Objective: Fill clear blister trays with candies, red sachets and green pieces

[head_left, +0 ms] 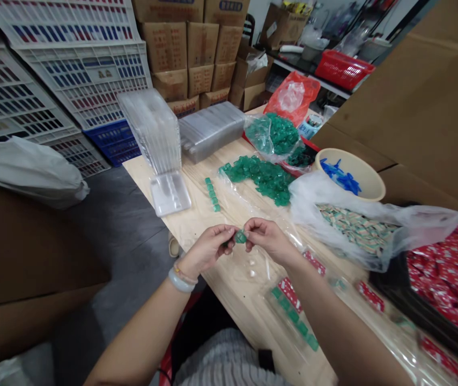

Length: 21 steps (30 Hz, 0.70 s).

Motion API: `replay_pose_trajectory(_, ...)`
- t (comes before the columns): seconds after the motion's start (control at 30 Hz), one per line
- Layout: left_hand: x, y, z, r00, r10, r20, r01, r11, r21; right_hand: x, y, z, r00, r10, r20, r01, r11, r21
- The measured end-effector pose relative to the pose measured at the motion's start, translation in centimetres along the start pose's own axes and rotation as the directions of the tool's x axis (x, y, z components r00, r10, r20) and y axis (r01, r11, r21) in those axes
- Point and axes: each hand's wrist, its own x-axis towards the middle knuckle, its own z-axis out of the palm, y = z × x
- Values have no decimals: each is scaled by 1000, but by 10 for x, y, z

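Observation:
A small translucent green plastic piece (pixel 241 236) is pinched between my two hands above the wooden table (pixel 229 268). My left hand (pixel 215 244) grips it from the left with thumb and fingers. From the other side, the fingertips of my right hand (pixel 264 238) close on it too. Beyond my hands lies a loose heap of similar green pieces (pixel 265 179), with a short row of them (pixel 212 194) left of the heap. Under my right forearm is a clear tray holding another green row (pixel 295 319) beside a red patterned packet (pixel 290 293).
Clear plastic trays (pixel 152 128) stand stacked at the table's left edge, near another stack (pixel 213 128). To the right are a bag of striped strips (pixel 357 228), a cream bowl (pixel 374 182) with blue pieces and a pile of red packets (pixel 450 273). Crates (pixel 84 72) rise behind.

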Motion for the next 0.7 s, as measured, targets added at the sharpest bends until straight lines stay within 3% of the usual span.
replay_pose_trajectory(0.13,1,2,-5,983,-182,22,182,983,-14,1,5,-1,998,8,55,-2,994,-109)
replay_pose_trajectory(0.3,-2,2,-6,981,-191,45,191,981,-12,0,11,1,994,-103,41,108,981,-161)
replay_pose_trajectory(0.4,-5,2,-3,991,-135,5,135,991,22,-2,9,1,986,-166,29,169,978,-122)
replay_pose_trajectory(0.57,-5,4,-1,1000,10,-1,-10,975,221,-3,5,2,995,-96,30,98,991,-88)
replay_pose_trajectory(0.63,-5,5,0,993,120,14,-115,906,408,-2,6,3,997,-70,10,71,989,-127)
replay_pose_trajectory(0.7,-4,6,1,962,269,49,-242,750,616,1,8,2,998,-67,-5,66,983,-173)
